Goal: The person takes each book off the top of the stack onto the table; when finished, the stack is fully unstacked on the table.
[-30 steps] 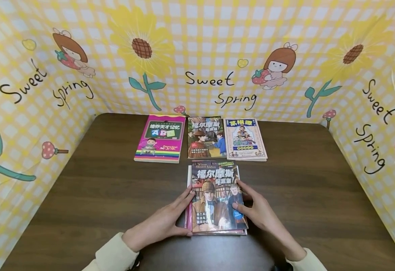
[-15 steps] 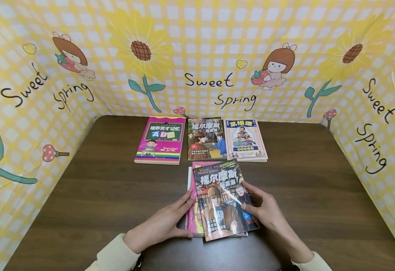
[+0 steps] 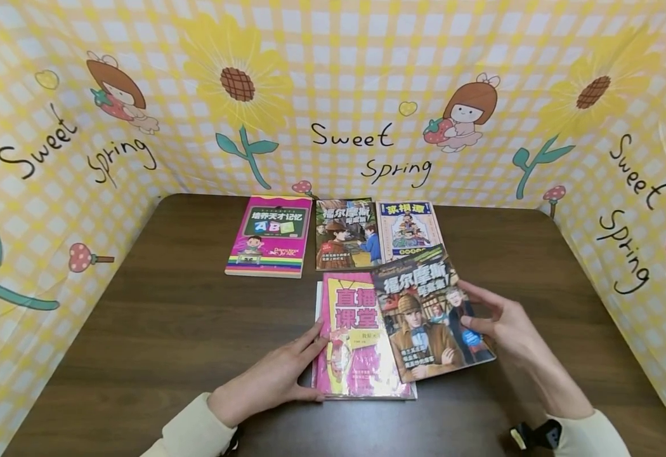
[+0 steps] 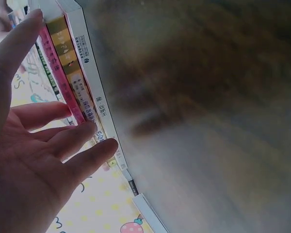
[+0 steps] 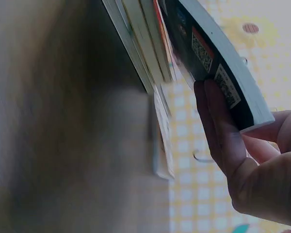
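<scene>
My right hand (image 3: 512, 336) pinches a comic-style detective book (image 3: 424, 327), thumb on its front cover and fingers beneath. The book is tilted and raised, partly over a stack of books. In the right wrist view its dark back cover (image 5: 199, 56) with QR codes shows above my fingers. Topmost in the stack lies a pink and yellow book (image 3: 352, 371), its right part hidden. My left hand (image 3: 278, 377) rests against the stack's left side. The left wrist view shows the fingertips of its extended fingers touching several book spines (image 4: 63, 63).
In a row at the back lie a magenta ABC book (image 3: 276, 260), another detective book (image 3: 344, 244) and a pale blue-titled book (image 3: 404, 222), whose lower part is covered by the raised one. A yellow checked cloth (image 3: 339, 82) hangs around the brown table (image 3: 156, 317).
My right hand has slid the detective book off the stack, rightward and upward, turning it and uncovering the pink and yellow book. My left hand has stayed by the stack.
</scene>
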Demonstrator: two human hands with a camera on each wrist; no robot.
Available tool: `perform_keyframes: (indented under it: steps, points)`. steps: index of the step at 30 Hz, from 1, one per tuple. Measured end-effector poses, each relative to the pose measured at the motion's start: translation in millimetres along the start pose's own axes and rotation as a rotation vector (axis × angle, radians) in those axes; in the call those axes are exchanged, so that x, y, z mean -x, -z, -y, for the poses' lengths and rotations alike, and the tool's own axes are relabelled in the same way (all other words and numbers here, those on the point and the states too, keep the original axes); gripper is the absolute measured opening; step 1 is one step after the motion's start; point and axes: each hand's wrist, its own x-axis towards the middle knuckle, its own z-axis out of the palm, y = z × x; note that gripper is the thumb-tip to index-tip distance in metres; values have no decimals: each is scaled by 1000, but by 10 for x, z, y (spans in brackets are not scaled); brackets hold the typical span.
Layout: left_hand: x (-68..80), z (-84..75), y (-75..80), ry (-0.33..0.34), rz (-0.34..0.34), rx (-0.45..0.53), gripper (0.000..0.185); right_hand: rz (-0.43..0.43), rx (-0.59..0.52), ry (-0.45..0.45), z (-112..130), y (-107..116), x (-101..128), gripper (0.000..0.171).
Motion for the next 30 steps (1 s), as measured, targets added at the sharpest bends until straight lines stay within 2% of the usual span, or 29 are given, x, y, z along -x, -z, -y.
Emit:
perform_keyframes:
  steps: [4, 7, 12, 17, 22, 27, 30]
  points:
    - [-2, -5, 13, 5, 11, 2, 90, -38, 1, 1, 47, 287, -32, 66]
    - [-5, -9, 24, 11, 17, 6, 89, -107, 36, -14, 91, 553, -128, 69]
    - [0, -11, 29, 14, 15, 15, 90, -221, 148, -64, 117, 1000, -461, 68]
    - [15, -10, 17, 22, 21, 32, 89, -219, 131, -99, 7, 1285, -851, 66]
    - [20, -14, 2, 23, 20, 34, 90, -201, 152, -125, -130, 1351, -1156, 65]
    - [27, -16, 17, 35, 22, 31, 90, -158, 276, -81, -166, 1235, -1395, 65]
    - [32, -20, 23, 32, 25, 28, 89, -128, 316, -92, -173, 1154, -1487, 65]
